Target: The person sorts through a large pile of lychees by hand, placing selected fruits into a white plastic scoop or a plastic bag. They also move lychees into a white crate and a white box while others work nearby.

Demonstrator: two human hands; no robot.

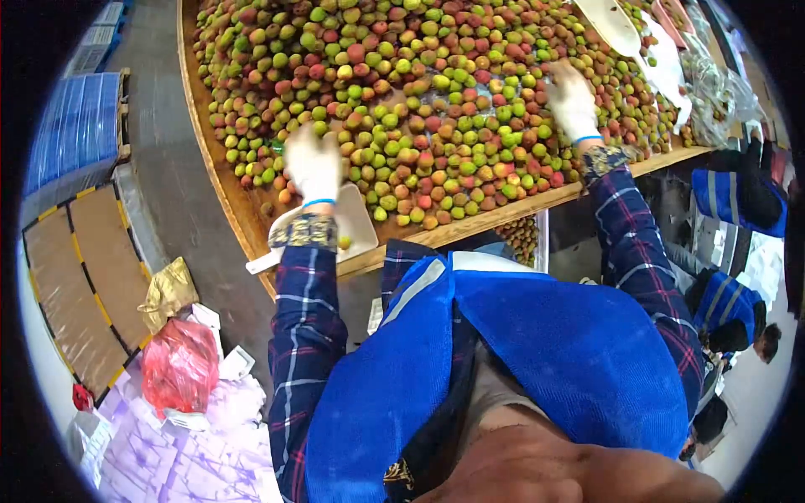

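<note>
Beneath L hand (313, 165), R hand (572, 102): fruit (436, 126).

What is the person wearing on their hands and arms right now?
The left hand and right hand wear thin white gloves that end in a light blue wrist band. Below each band is a short dark cuff with a gold pattern. The long sleeves are navy plaid with white and red lines.

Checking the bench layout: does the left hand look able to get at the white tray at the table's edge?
Probably yes: the left hand is right beside the white tray, wrist over it, and nothing stands between them.
</note>
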